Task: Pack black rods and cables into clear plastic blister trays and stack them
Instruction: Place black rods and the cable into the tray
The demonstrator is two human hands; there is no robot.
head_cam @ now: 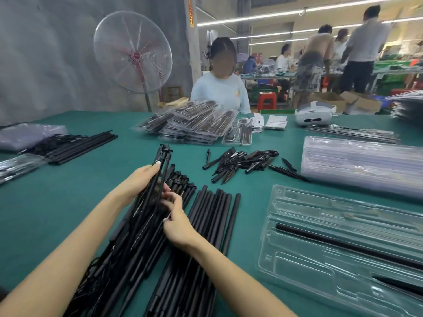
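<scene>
Right now your left hand (pixel 146 179) is curled around a bundle of black rods (pixel 158 179), lifting its far end off the green desk (pixel 68 202) so the rods tilt up and away from you. Your right hand (pixel 177 223) sits just beside the left, its fingertips pinching something thin in that same bundle; what exactly it pinches is too small to tell. Under both hands lies a long heap of rods and cables (pixel 128 259) running back toward you. Touching the right hand's outer side is a flat row of plain black rods (pixel 212 213), laid side by side. Farther right of that hand an open clear blister tray (pixel 338 248) rests on the desk with one black rod (pixel 343 245) lying in a long channel. Beyond the tray stands a stack of clear trays (pixel 361 163). Ahead of your hands is a loose scatter of short black pieces (pixel 240 163), and past that a pile of filled trays (pixel 192 122). Well off to the left hand's side lies another bundle of black rods (pixel 80 145). A person in a pale shirt (pixel 220 92) sits across the desk.
</scene>
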